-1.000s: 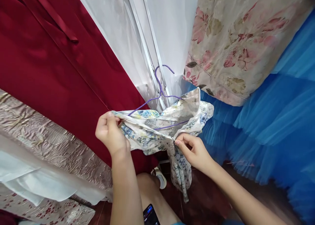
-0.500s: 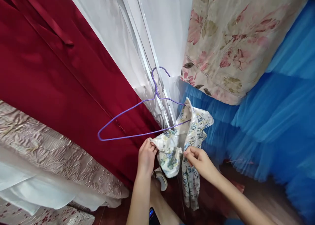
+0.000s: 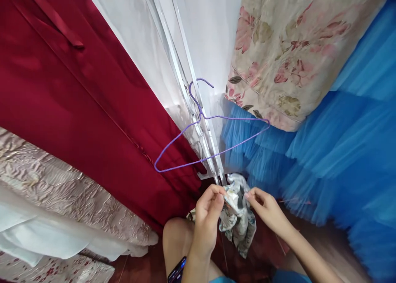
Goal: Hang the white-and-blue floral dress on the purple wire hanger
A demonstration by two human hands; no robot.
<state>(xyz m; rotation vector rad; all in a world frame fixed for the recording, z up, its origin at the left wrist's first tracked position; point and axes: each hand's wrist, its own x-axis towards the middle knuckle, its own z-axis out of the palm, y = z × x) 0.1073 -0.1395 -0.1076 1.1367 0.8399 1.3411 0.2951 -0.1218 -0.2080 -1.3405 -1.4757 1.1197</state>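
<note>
- Left hand (image 3: 208,213): thumb and fingers pinched shut on the near edge of the patterned garment (image 3: 244,231).
- Right hand (image 3: 266,206): fingertips closed on the opposite edge of the same garment.
- Garment: between the two hands, bunched at the top, lower part dangling over the dark red floor (image 3: 262,254) (pale cloth, print hard to read in the folds).
- Purple hanger (image 3: 201,114): above the garment and apart from it, in front of the white rails (image 3: 182,74). Can't tell what its hook rests on.
- Left of the rails: long red cloth (image 3: 83,109), hanging.
- Right of the rails: beige flower-print cloth (image 3: 284,56), partly over blue tulle (image 3: 343,151).
- Phone (image 3: 177,270): at the bottom edge, by the person's leg (image 3: 177,237), near the left forearm.
</note>
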